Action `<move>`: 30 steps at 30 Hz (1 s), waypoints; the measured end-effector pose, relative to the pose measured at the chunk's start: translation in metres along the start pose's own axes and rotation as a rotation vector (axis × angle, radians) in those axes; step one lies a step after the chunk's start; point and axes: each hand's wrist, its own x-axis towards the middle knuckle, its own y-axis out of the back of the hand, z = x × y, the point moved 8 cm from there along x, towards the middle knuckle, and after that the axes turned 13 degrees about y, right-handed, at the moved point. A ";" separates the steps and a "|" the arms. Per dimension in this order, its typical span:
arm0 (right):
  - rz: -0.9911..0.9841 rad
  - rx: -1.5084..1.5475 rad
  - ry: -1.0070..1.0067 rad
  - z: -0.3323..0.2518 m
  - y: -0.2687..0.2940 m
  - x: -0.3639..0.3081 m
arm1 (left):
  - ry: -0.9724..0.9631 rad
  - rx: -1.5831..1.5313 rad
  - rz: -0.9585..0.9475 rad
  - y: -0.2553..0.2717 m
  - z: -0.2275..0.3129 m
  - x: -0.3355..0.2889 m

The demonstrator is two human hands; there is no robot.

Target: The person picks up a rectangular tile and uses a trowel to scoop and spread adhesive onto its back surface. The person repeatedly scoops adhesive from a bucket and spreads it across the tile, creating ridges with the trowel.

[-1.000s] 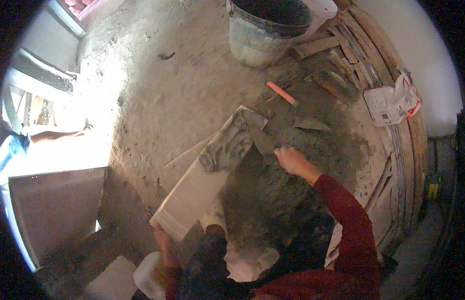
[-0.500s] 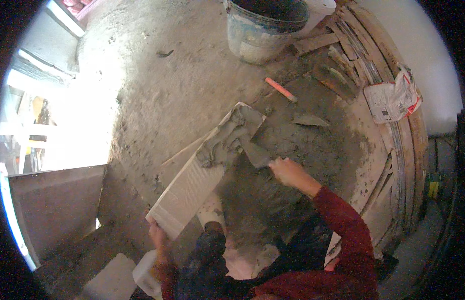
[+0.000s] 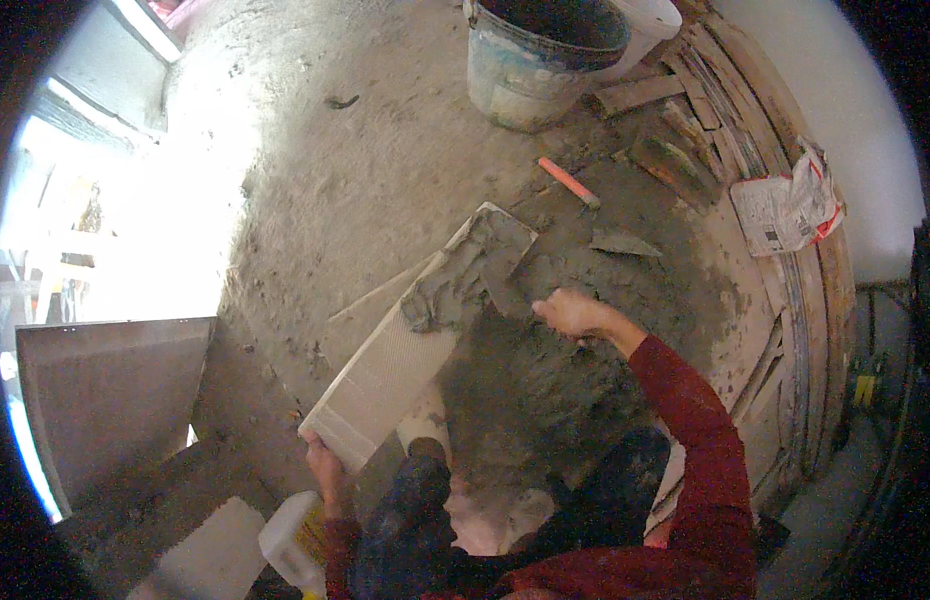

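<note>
My left hand (image 3: 327,462) grips the near end of a long tile (image 3: 380,385) with a finely ribbed face, which slants up and away to the right. Wet grey mortar (image 3: 440,290) lies in uneven lumps over the tile's far half. My right hand (image 3: 573,313) is closed round the handle of a trowel. Its flat blade (image 3: 505,287) is at the right edge of the tile, beside the mortar. Under and right of the trowel spreads a bed of grey mortar (image 3: 555,385). The trowel's handle is mostly hidden in my fist.
Beyond the tile lies a red-orange handle (image 3: 570,183), with a pointed blade (image 3: 627,243) close by. A mortar-stained bucket (image 3: 545,80) stands at the back. To the right are stacked boards (image 3: 785,330) and a crumpled bag (image 3: 790,210). A white jug (image 3: 297,543) stands near my left arm.
The trowel has shifted slightly, its blade now turned and further off the mortar on the tile. My left hand still holds the tile's near end. The view has shifted a little.
</note>
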 end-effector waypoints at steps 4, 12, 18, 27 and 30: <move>0.216 -0.527 0.271 -0.043 -0.011 -0.020 | 0.000 -0.147 -0.053 -0.009 0.002 -0.006; 0.164 -0.341 0.232 -0.030 -0.067 -0.056 | -0.033 -0.119 -0.052 0.005 0.010 0.008; 0.290 -0.275 0.171 -0.043 -0.062 -0.053 | -0.014 -0.167 -0.104 -0.016 0.027 -0.012; 0.122 -0.316 0.252 -0.034 -0.070 -0.072 | 0.012 -0.080 0.029 0.020 -0.002 0.011; 0.386 -0.302 0.129 -0.009 -0.011 -0.042 | 0.009 -0.103 0.068 0.002 0.005 -0.012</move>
